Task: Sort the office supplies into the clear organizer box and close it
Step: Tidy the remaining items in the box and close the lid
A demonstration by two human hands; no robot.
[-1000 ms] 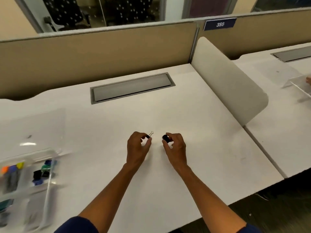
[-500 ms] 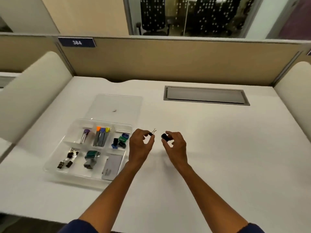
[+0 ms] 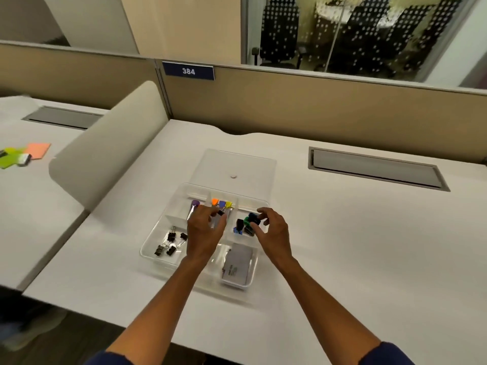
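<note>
The clear organizer box (image 3: 150, 255) lies open on the white desk, its lid (image 3: 238, 165) folded back flat behind it. My left hand (image 3: 205, 230) hovers over the box's middle, pinching a small black binder clip (image 3: 220, 212) at its fingertips. My right hand (image 3: 272, 230) is over the right back compartment, fingers closed on a larger dark clip (image 3: 255, 221) above the coloured clips (image 3: 243, 227) there. Several small black binder clips (image 3: 168, 243) lie in the left front compartment. Markers (image 3: 221, 204) with coloured caps sit in the back middle. A grey card box (image 3: 237, 264) fills the right front compartment.
A rounded beige divider (image 3: 105, 146) stands left of the box, with a neighbouring desk beyond it holding green and orange sticky notes (image 3: 23, 154). A grey cable hatch (image 3: 376, 169) is set in the desk at back right. A tan partition (image 3: 316, 101) runs along the back.
The view has swung left, bringing the organizer box to the middle. Both hands, each still holding its clip, have moved from bare desk to above the box's compartments.
</note>
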